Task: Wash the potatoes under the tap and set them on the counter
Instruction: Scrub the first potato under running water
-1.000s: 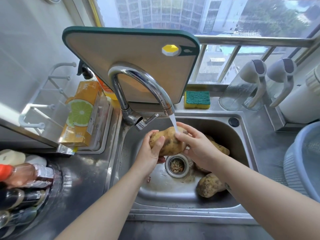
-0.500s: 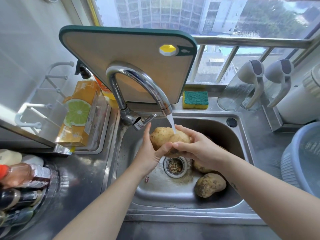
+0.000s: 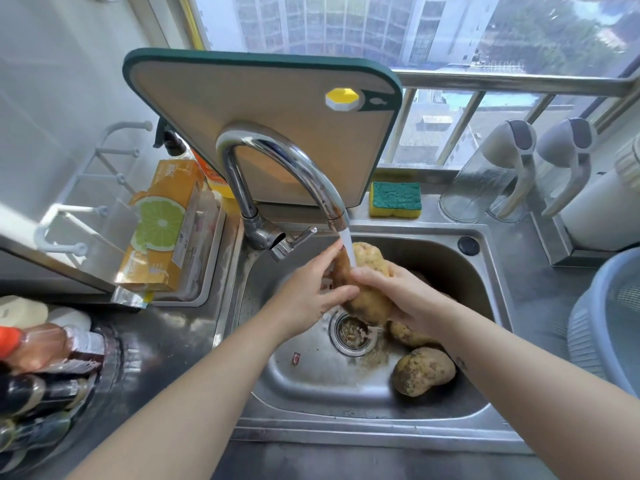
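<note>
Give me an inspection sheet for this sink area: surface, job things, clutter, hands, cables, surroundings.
Surface: steel counter around sink; scraps in the drain.
Job's things: potato under the running tap; front potato and back potato lie in the sink, the back one partly hidden.
Clutter: sponge, orange box, bottles, board leaning behind the tap, two jugs, blue tub.
Hands: left hand and right hand both grip the potato.
Cables: nothing seen.
Surroundings: window behind, white wall at left.
</note>
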{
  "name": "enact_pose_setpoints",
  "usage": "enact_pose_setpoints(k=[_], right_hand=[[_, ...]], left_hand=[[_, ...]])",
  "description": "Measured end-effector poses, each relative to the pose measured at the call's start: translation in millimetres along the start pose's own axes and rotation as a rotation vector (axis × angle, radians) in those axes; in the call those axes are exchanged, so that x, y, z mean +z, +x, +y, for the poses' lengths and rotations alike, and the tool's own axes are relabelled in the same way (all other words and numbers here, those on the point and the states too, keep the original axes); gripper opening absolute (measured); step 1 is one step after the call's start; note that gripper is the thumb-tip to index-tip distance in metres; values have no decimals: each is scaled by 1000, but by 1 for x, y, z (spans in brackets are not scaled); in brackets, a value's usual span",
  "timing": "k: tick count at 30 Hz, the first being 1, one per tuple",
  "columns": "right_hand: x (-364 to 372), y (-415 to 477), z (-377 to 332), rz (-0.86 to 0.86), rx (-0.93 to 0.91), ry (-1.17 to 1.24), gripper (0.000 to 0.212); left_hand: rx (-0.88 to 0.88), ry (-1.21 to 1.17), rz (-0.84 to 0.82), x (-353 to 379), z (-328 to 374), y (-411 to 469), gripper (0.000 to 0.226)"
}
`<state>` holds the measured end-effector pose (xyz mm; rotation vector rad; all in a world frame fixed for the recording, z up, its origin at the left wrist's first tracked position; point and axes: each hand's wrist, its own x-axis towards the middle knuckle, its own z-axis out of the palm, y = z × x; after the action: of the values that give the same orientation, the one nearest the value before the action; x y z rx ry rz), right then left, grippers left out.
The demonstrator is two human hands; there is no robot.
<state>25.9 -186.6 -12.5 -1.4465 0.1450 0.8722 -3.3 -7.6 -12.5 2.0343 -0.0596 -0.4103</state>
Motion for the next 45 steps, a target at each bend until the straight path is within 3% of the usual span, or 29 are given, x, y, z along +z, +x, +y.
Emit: enact_pose_setpoints(k=[3,6,9,14,22,26,29,32,35,38,40,42,45], right_hand=[[10,2,4,84,-50,112,61],[17,3,14,173,-37,162,76],[15,0,19,176,-25,148,60],[6,-5,16,231,10,97,61],[4,-5,16,273,31,82,55],[5,-3,20,251,41,118,64],[7,-3,22,226,57,113,69],[10,-7,21,211,39,109,74],[14,-10,20,213,10,58,79],[17,-12,19,229,-23,-38,90],[17,-12,18,236,-29,-17,81],[16,-12,14,219,-33,56,52],[14,-14,13,196,-33,83,28]], left_hand=[[-66,-191,145,17,2,-9,52],[-140,-384,156,37,3,-16,53],[-145,-471,190,46,-1,-16,49],[-163,-498,169,50,-2,-9,39],[-232,-480,197,51,-1,-4,49],[-272,-490,255,47,1,-2,29],[-334,-587,213,45,4,-3,27],[-265,-525,152,48,4,-5,35],[-263,-541,230,48,5,-4,25],[-376,-668,289,46,10,-3,30],[-363,-749,243,45,12,-5,28],[-269,-766,149,46,12,-8,27],[-264,-781,123,47,10,-8,22]])
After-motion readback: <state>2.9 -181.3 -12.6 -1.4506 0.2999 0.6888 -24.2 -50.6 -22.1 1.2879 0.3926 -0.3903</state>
